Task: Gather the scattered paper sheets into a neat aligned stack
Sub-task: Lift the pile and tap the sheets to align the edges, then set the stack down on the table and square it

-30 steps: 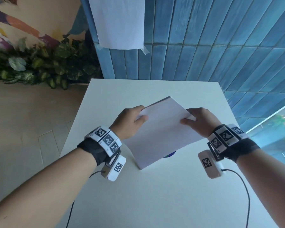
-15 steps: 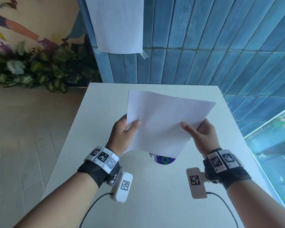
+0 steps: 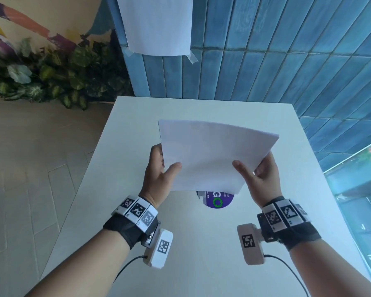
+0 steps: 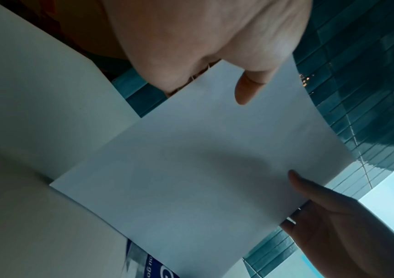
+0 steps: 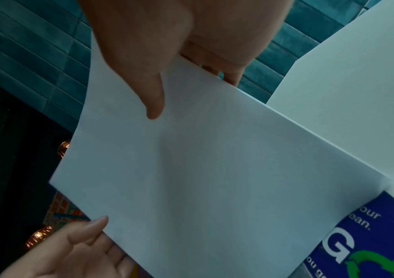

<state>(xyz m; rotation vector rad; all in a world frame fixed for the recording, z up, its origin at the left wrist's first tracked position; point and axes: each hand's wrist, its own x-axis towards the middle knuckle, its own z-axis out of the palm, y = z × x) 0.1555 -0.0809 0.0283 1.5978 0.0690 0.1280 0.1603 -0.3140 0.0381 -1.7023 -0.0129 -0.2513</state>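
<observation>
A thin stack of white paper sheets [image 3: 214,155] stands nearly upright above the white table [image 3: 137,125], its lower edge close to the tabletop. My left hand [image 3: 159,170] pinches the stack's left side, thumb on the near face and fingers behind. On the right side my right hand [image 3: 259,176] pinches it the same way. In the left wrist view the paper sheets [image 4: 203,169] fill the middle, with my left thumb [image 4: 248,90] on them. The right wrist view shows the sheets [image 5: 203,169] under my right thumb [image 5: 154,105]. The sheets' top edges look roughly even.
A round purple sticker with a green recycling mark [image 3: 217,200] lies on the table just below the stack. A white sheet [image 3: 156,24] is taped to the blue tiled wall behind. Plants [image 3: 51,76] line the floor at the left. Cables trail from both wrist cameras.
The stack has gone from lying tilted and skewed to standing nearly upright and square to me. Both hands have shifted to its two sides and drawn closer to me.
</observation>
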